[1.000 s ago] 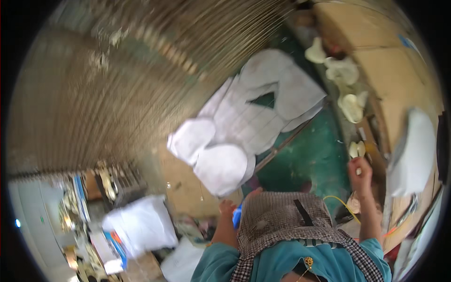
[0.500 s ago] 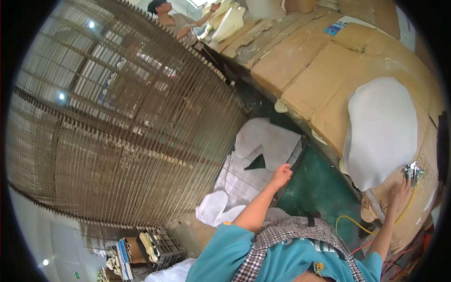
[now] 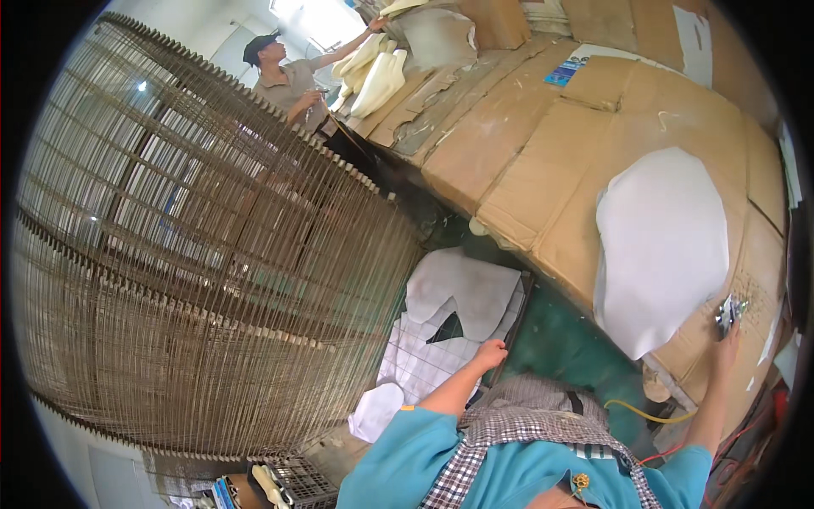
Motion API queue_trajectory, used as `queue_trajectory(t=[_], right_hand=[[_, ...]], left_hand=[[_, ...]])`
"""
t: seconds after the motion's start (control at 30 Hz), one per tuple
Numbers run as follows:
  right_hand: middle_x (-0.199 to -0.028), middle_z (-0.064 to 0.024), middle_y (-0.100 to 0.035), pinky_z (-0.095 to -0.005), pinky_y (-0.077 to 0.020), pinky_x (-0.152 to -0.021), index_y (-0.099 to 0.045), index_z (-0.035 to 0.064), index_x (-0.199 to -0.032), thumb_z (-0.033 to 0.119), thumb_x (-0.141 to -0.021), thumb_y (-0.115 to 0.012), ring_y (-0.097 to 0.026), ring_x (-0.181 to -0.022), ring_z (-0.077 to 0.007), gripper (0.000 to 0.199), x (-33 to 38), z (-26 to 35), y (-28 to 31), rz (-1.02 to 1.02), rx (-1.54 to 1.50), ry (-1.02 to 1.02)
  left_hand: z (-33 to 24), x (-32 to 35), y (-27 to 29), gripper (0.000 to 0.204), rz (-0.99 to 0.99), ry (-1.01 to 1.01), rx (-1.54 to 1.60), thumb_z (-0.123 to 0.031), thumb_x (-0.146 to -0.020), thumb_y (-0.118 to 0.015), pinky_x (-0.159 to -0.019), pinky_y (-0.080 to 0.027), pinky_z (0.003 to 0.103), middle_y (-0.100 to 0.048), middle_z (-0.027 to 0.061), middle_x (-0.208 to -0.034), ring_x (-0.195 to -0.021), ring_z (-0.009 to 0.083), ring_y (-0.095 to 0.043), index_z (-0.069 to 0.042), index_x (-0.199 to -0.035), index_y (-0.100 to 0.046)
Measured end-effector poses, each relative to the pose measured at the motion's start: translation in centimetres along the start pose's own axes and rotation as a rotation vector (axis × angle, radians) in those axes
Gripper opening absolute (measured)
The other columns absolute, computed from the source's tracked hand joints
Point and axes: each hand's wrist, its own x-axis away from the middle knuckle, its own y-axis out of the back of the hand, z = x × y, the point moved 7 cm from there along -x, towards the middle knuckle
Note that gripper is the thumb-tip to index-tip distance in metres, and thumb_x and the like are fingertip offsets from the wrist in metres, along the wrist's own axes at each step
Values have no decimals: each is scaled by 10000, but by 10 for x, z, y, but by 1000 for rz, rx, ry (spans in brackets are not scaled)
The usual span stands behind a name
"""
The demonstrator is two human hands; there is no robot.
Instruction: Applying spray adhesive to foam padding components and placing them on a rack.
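Note:
My left hand [image 3: 490, 355] is closed at the right edge of a wire shelf [image 3: 510, 327], its fingers curled around the frame. On that shelf lie a large white sheet piece with a V-shaped notch [image 3: 465, 284] and other white pieces. To the right, my right hand [image 3: 727, 346] reaches across the cardboard-covered table [image 3: 543, 182] and has its fingers on a small metal spray gun [image 3: 730, 312]; the grip is partly hidden. Left of the spray gun, a smooth white oval sheet [image 3: 661, 246] lies flat, its lower end near the table's edge.
A tall rack of many stacked wire shelves [image 3: 203, 280] fills the left side. A yellow hose [image 3: 649, 414] curves below the table by my right arm. At the far end, another person [image 3: 284, 81] stands near pale foam-like pieces [image 3: 379, 83]. A crate [image 3: 298, 479] sits at lower left.
The view has shifted, bringing the far person more into sight. My right hand has come closer onto the spray gun, which is turned differently. My left hand stays at the shelf's edge.

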Motion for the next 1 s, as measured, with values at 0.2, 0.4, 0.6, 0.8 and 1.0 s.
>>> queue_trajectory(t=[0.2, 0.4, 0.6, 0.8, 1.0], right_hand=[[-1172, -227, -460, -415, -398, -875, -363, 50, -1286, 20, -690, -419, -471, -1051, -387, 598, -7, -22, 3, 57, 97, -173], [-982, -68, -579, -225, -416, -706, -494, 80, -1202, 28, -697, -431, -546, -878, -134, 511, -5, -96, 19, 473, -899, -532], [-973, -37, -558, -267, -387, -789, -477, 47, -1209, 191, -823, -576, -498, -917, -117, 424, 72, 12, 168, 269, -802, -245], [-890, -33, -530, -296, -417, -775, -425, 34, -1259, 126, -803, -594, -501, -872, -144, 495, 121, 144, 235, 517, -1330, -55], [-895, -36, -531, -275, -436, -739, -415, 19, -1256, 119, -796, -606, -515, -821, -126, 508, 148, 156, 265, 523, -1043, -121]], left_hand=[[-93, 0, -21, 333, -140, -169, 53, -204, -723, -617, -698, -473, 312, -632, 101, -826, -786, 193, -604, -37, -1008, -582], [-229, 36, -83, 325, -31, -503, -3, -147, -780, -596, -638, -473, 274, -608, 74, -846, -693, 133, -569, -19, -1074, -540], [-287, 60, -105, 321, 13, -602, -35, -147, -753, -585, -714, -475, 335, -623, 119, -913, -803, 266, -601, -33, -1052, -562], [-267, 48, -96, 237, -51, -748, -70, -158, -766, -574, -675, -488, 315, -629, 136, -810, -736, 216, -614, -37, -969, -596], [-147, -3, -65, 276, 97, -323, 245, -118, -793, -567, -533, -469, 240, -615, 62, -806, -608, 125, -577, -30, -1054, -568]])
